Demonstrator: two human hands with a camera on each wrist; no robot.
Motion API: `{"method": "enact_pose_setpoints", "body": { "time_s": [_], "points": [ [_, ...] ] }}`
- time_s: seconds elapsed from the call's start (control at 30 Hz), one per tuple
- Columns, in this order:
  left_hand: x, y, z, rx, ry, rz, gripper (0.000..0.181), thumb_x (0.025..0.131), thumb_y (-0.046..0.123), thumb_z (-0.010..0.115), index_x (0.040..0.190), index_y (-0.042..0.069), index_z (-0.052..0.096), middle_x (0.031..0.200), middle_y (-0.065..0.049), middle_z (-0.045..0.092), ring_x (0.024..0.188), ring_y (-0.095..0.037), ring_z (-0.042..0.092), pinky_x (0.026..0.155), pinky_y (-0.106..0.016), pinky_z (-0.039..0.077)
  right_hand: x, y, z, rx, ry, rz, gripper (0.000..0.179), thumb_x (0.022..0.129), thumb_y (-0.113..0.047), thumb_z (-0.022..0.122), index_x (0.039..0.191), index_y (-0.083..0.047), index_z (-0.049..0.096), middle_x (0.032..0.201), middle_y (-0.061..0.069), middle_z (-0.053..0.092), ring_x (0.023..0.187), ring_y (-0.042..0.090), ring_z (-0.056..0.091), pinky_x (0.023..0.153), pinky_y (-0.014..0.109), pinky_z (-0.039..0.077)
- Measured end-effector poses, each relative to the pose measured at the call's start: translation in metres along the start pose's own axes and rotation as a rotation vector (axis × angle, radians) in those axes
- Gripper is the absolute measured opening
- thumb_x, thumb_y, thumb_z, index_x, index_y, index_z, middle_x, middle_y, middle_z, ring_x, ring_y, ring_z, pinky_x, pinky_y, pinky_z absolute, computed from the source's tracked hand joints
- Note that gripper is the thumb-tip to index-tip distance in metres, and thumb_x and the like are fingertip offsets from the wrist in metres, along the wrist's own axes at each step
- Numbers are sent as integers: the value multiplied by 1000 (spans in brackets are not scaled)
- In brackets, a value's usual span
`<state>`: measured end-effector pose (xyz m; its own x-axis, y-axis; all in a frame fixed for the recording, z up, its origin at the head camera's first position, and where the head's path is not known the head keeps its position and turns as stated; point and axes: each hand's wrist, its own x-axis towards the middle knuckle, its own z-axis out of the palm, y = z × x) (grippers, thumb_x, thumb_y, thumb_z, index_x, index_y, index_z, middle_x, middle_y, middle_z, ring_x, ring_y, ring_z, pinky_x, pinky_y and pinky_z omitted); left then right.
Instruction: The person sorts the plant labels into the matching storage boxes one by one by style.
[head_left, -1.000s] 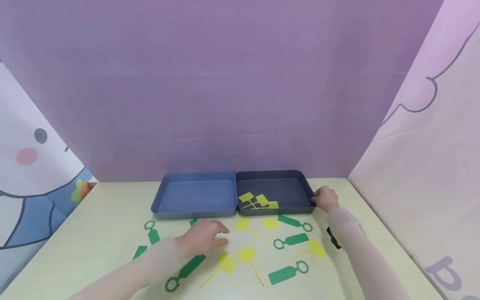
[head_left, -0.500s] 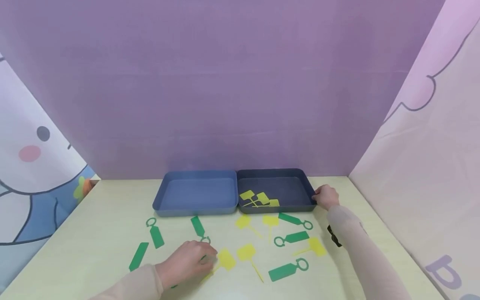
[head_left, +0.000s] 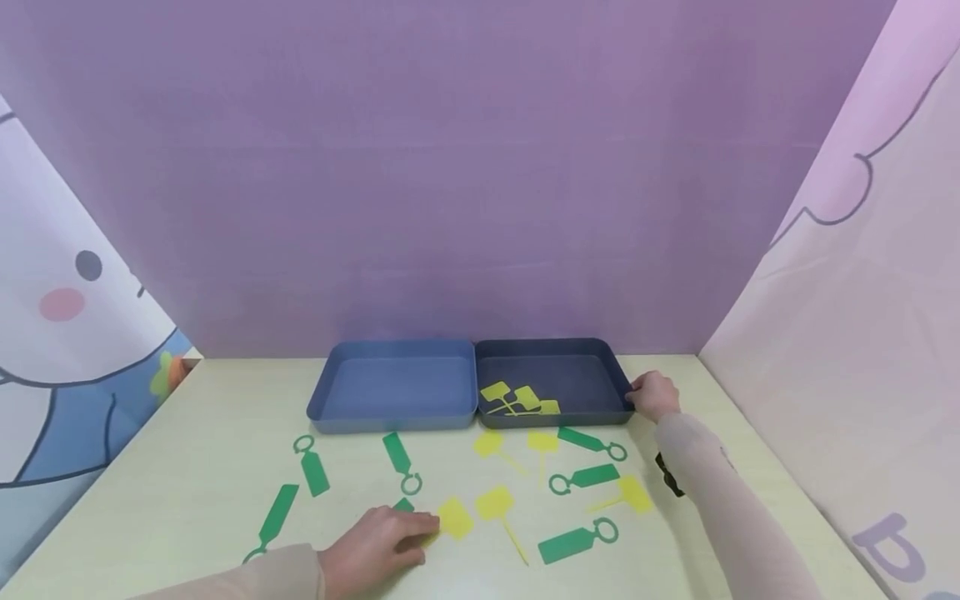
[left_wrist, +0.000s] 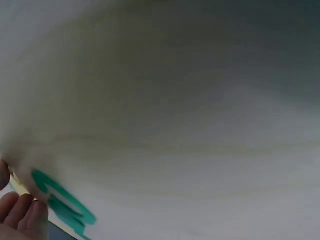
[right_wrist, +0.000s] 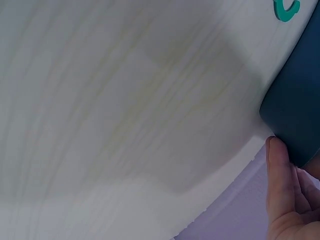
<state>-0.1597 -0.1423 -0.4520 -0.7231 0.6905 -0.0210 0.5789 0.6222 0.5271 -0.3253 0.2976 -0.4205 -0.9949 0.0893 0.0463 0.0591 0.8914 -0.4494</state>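
Note:
My left hand (head_left: pixel 375 546) is low over the table, its fingertips at a yellow plant label (head_left: pixel 454 518) with a square head and thin stem. A gap shows between thumb and forefinger. A green plant tag (head_left: pixel 403 505) with its other end hidden lies beneath this hand; a green ring (left_wrist: pixel 62 195) shows beside the fingers in the left wrist view. My right hand (head_left: pixel 655 395) pinches the right wall of the dark tray (head_left: pixel 555 420), thumb and fingers on either side in the right wrist view. Several yellow labels (head_left: pixel 527 397) lie in that tray.
A blue tray (head_left: pixel 393 423) adjoins the dark one on the left. Several more yellow labels (head_left: pixel 495 502) and green ring tags (head_left: pixel 566 545) lie scattered in front of the trays. A small black object (head_left: pixel 667 475) is by the right forearm. A purple cloth (head_left: pixel 480 183) stands behind.
My left hand has come down and back from near the blue tray, uncovering a green tag, and reaches the yellow label's stem. The right hand stays on the dark tray.

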Motion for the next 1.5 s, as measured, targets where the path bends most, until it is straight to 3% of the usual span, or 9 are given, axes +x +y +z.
{"method": "enact_pose_setpoints", "body": {
  "time_s": [0.3,0.67,0.87,1.17,1.5],
  "points": [
    [-1,-10,2,19,112,164,27,87,14,59,114,12,66,113,-4,65,106,-12,61,83,-27,53,0,0,2,4,1,-10,30,83,-9,62,105,11,63,105,27,63,96,42,57,84,51,45],
    [5,-9,0,68,207,189,22,81,8,65,100,13,72,97,1,71,93,-9,66,75,-24,54,0,-2,0,3,8,-3,28,83,-8,61,103,10,63,101,26,64,94,41,58,83,51,45],
    [7,-7,0,38,222,161,19,79,5,66,95,13,74,92,2,72,89,-6,66,74,-17,53,1,-2,0,6,7,-6,28,83,-8,61,104,11,63,102,26,64,94,42,58,83,51,45],
    [12,-3,0,-64,172,-4,20,79,1,66,89,16,75,86,7,72,82,-3,66,69,-15,51,-2,-2,3,8,3,-6,26,83,-8,61,102,10,64,100,25,65,90,39,60,81,49,47],
    [16,1,-8,-160,196,-58,17,78,2,67,87,14,75,83,5,72,76,1,64,66,-13,50,0,-1,3,13,12,6,27,83,-9,62,103,10,63,100,25,65,89,38,61,79,47,48]
  ]
}}
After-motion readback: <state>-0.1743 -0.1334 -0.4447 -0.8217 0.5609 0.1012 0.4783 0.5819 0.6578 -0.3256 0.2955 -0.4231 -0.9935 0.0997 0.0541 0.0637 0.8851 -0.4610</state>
